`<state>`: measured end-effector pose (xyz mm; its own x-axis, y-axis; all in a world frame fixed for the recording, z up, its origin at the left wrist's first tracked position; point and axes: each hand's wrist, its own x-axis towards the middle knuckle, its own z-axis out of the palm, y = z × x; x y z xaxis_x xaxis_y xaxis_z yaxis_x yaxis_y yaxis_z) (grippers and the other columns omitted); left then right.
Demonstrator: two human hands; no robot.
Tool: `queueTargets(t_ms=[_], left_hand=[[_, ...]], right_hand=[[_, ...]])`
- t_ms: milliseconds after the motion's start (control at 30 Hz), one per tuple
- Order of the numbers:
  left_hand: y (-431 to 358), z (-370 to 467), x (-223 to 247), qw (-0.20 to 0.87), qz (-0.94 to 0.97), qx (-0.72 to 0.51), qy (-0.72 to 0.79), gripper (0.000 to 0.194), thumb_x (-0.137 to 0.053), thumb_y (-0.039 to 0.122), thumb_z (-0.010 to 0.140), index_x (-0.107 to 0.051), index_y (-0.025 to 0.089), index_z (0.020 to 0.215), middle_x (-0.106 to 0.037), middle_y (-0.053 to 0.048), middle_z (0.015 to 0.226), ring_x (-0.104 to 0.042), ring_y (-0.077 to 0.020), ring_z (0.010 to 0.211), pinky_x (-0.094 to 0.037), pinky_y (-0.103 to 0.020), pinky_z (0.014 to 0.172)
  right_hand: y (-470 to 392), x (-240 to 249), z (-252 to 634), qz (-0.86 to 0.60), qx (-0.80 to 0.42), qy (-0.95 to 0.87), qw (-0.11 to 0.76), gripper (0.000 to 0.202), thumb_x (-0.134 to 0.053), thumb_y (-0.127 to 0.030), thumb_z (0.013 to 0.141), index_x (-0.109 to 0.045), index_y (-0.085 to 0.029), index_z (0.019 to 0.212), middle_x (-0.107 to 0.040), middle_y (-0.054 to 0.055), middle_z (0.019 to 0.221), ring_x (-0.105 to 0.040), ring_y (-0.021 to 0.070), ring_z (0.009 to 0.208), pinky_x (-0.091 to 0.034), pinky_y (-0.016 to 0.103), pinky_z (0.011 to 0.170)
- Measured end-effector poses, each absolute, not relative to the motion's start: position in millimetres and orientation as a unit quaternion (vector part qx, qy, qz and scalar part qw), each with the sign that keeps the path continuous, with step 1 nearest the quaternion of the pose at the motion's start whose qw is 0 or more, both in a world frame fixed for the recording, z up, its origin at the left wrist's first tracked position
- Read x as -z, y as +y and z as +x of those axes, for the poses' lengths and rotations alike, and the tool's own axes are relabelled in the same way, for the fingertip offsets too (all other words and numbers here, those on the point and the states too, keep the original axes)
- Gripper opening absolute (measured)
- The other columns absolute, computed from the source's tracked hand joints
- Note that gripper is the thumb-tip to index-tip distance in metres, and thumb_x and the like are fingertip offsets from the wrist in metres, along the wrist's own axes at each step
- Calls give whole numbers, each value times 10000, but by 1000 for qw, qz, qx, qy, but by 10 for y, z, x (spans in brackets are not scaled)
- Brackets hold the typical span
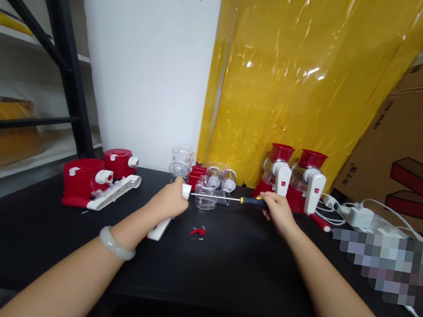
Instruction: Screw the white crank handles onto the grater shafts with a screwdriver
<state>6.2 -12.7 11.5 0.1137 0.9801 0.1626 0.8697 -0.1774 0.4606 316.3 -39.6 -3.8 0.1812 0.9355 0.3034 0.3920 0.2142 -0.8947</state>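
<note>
My left hand [170,198] is closed around a white part [186,191], with a white arm piece [160,228] showing below it. In my right hand [276,210] is the dark handle of a screwdriver [253,202]. Its shaft runs level to the left, and the tip meets the white part at my left hand. Just behind the shaft are clear plastic housings [205,200]. A small red piece [197,231] lies on the black table [217,277] below the shaft, with tiny metal pins around it.
Two red bases [83,181] [121,159] and a long white piece [117,193] sit at the left. Two red-and-white machines [276,174] [308,182] stand back right. White cables and a power strip [383,226] lie far right, beside a cardboard box [420,132].
</note>
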Motion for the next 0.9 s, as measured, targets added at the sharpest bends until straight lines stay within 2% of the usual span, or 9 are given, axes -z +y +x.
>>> queueTargets(t_ms=[67, 133, 233, 433, 567, 733, 900], left_hand=[[-195, 94, -160, 39, 745, -212, 631, 375, -539, 176, 732, -459, 174, 1098, -682, -147, 938, -691, -318, 865, -498, -354, 685], [-254, 127, -200, 0, 744, -202, 637, 387, -512, 175, 740, -444, 174, 1120, -682, -156, 945, -683, -343, 886, -485, -381, 705], [-298, 167, -221, -19, 750, -198, 631, 386, -488, 170, 748, -430, 183, 1130, -684, -146, 926, -683, -348, 860, -473, -385, 694], [-220, 142, -126, 23, 758, -224, 612, 365, -518, 194, 758, -436, 198, 1113, -683, -127, 940, -679, -318, 885, -470, -347, 699], [-157, 91, -98, 47, 746, -238, 621, 356, -544, 205, 751, -446, 196, 1094, -687, -127, 937, -686, -307, 879, -481, -334, 693], [-107, 59, -98, 135, 723, -246, 631, 369, -561, 195, 748, -450, 184, 1100, -693, -111, 890, -698, -246, 691, -494, -291, 585], [-42, 37, -78, 252, 683, -259, 635, 435, -569, 177, 723, -415, 173, 1130, -667, -86, 809, -660, -216, 522, -478, -271, 435]], right_hand=[[-357, 52, 3171, -581, -378, -530, 489, 355, -549, -480, 799, -532, -187, 599, -478, -14, 414, -372, 87, 335, -256, 215, 359], [-345, 59, 3179, -593, -453, -489, 452, 371, -543, -480, 814, -559, -166, 619, -491, -4, 412, -353, 70, 312, -218, 197, 331], [-343, 76, 3194, -607, -474, -470, 432, 408, -503, -476, 850, -594, -137, 644, -463, -16, 386, -315, 54, 290, -195, 183, 320], [-291, 136, 3191, -613, -352, -542, 455, 415, -437, -399, 875, -539, -169, 544, -446, -25, 363, -320, 63, 296, -229, 205, 359], [-300, 130, 3152, -623, -274, -580, 447, 458, -418, -436, 868, -469, -201, 477, -464, -17, 376, -357, 85, 318, -266, 228, 392], [-384, 93, 3106, -608, -159, -612, 480, 407, -455, -465, 827, -525, -205, 523, -505, -6, 424, -461, 133, 414, -336, 249, 473], [-519, 23, 3044, -569, -61, -648, 503, 322, -453, -406, 809, -591, -196, 607, -535, 7, 487, -514, 163, 501, -373, 267, 539]])
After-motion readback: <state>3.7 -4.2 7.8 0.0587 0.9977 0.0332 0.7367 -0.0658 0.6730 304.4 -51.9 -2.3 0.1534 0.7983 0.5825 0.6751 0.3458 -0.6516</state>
